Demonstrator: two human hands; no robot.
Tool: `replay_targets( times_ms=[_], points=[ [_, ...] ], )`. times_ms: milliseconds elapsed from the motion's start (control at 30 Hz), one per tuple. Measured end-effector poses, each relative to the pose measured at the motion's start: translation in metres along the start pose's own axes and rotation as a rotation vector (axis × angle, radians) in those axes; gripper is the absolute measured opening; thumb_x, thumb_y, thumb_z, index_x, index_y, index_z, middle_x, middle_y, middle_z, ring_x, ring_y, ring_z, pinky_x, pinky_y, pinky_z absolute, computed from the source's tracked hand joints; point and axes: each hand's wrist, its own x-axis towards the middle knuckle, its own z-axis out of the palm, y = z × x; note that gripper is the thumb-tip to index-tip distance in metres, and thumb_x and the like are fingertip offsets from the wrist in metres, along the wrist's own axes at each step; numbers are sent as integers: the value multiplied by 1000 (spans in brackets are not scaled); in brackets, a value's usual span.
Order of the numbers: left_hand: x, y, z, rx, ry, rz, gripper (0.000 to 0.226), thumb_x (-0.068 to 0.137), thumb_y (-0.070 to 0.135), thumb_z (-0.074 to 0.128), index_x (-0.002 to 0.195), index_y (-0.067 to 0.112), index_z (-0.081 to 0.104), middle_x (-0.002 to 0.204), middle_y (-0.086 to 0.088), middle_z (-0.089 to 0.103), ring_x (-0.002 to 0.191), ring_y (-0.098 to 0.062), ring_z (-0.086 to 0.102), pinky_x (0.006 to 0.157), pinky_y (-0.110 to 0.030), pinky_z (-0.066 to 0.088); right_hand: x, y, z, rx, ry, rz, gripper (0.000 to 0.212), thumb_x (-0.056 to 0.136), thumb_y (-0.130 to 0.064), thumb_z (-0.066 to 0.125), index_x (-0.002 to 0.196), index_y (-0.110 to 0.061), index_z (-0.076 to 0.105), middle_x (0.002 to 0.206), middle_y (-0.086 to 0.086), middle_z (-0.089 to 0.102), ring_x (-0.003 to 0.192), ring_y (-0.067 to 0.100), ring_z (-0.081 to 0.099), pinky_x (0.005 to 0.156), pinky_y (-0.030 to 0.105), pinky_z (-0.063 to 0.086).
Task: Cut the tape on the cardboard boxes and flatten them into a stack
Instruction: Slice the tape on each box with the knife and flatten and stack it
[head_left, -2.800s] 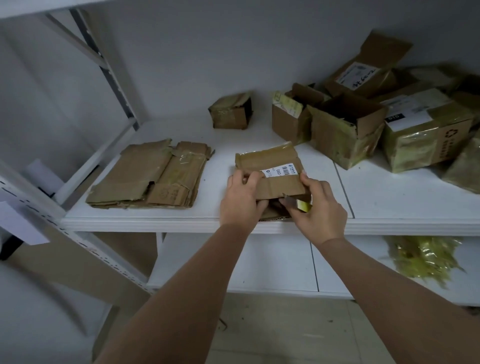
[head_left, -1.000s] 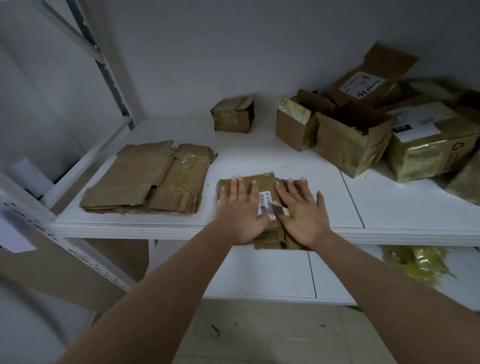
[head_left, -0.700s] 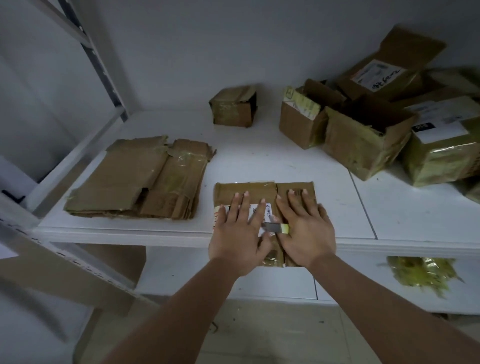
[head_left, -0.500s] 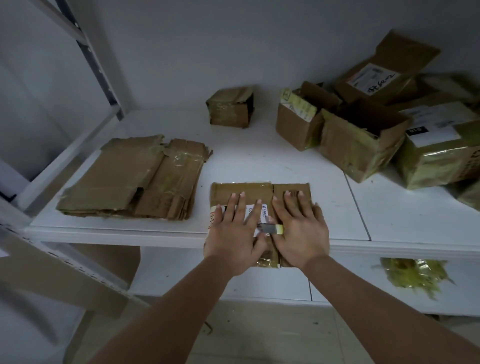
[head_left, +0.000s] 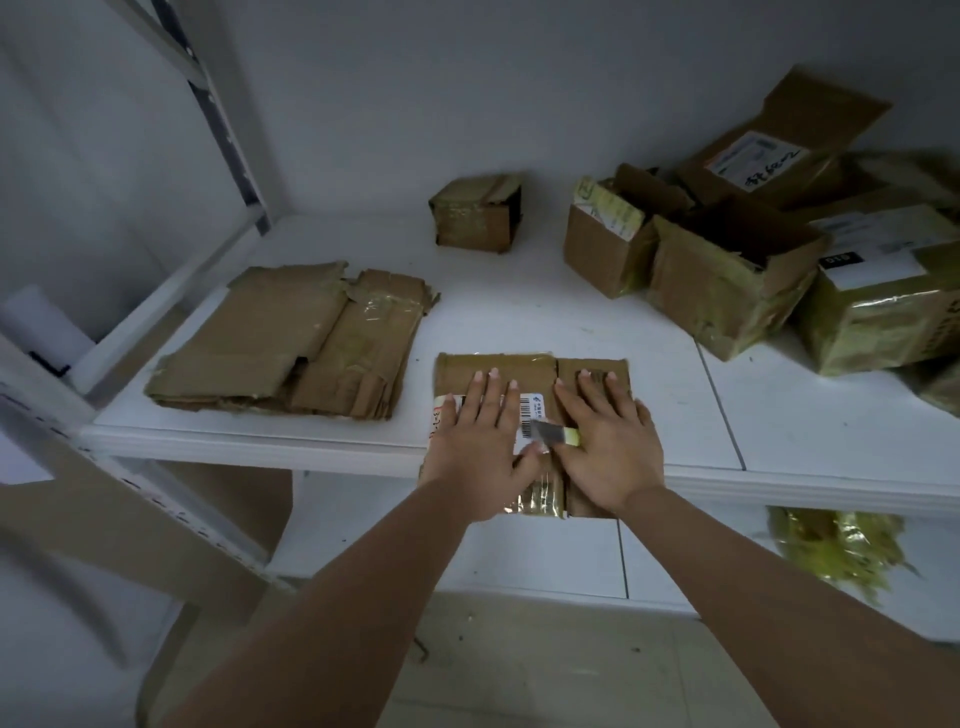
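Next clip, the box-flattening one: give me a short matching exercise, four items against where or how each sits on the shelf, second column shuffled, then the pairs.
Column one
1. flattened box
2. stack of flattened cardboard
3. small closed box
4. cutter

Column two
A. alone near the back wall
B. pressed flat under both hands at the shelf's front edge
C. lying at the left end of the shelf
D. sticking out between the two hands, its yellow end by the right hand

Pairs: 1-B, 2-C, 3-A, 4-D
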Motion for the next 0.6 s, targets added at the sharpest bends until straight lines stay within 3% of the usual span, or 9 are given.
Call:
replay_targets(
  times_ms=[100, 233, 333, 433, 533, 600],
  points=[
    [-1, -7, -17, -110, 36, -6, 84, 96, 60, 29, 152, 13, -12, 160, -9, -17, 146, -23, -19, 118, -44, -4, -1, 5, -19, 365, 89, 39, 48, 99, -41, 36, 146, -31, 31, 157, -5, 22, 147, 19, 6, 117, 42, 16],
    [-14, -7, -31, -110, 199, -109, 85, 93, 63, 31, 154, 12, 0, 162, -6, -3, 149, -22, -7, 118, -46, 2, -16, 16, -27, 319, 373, 194, 39, 98, -20, 43, 137, -23, 46, 145, 2, 45, 142, 29, 20, 109, 47, 32],
    [-28, 0, -31, -159, 263, -251, 84, 90, 68, 32, 151, 13, 12, 159, -10, 16, 147, -28, 12, 117, -49, 19, -28, 17, -23, 246, 319, 294, 36, 98, -22, 41, 133, -20, 48, 130, 5, 58, 128, 31, 34, 96, 42, 38],
    [-32, 5, -30, -217, 198, -419, 88, 86, 73, 35, 149, 16, 14, 153, -16, 26, 143, -35, 22, 111, -50, 26, -32, 11, -22, 124, 236, 357, 32, 98, -24, 37, 128, -18, 47, 121, 7, 61, 116, 31, 40, 86, 38, 35],
    [-27, 6, -27, -379, 145, -518, 91, 81, 75, 41, 148, 17, 17, 137, -15, 48, 132, -36, 38, 104, -53, 37, -29, 8, -26, 114, 225, 373, 29, 99, -27, 34, 123, -15, 48, 121, 10, 60, 114, 32, 42, 87, 39, 34],
    [-26, 9, -27, -428, 170, -538, 89, 80, 76, 44, 145, 20, 23, 129, -13, 52, 124, -34, 45, 100, -52, 41, -25, 8, -27, 222, 229, 386, 31, 99, -27, 35, 124, -12, 45, 124, 14, 56, 114, 34, 44, 90, 41, 35]
  ],
)
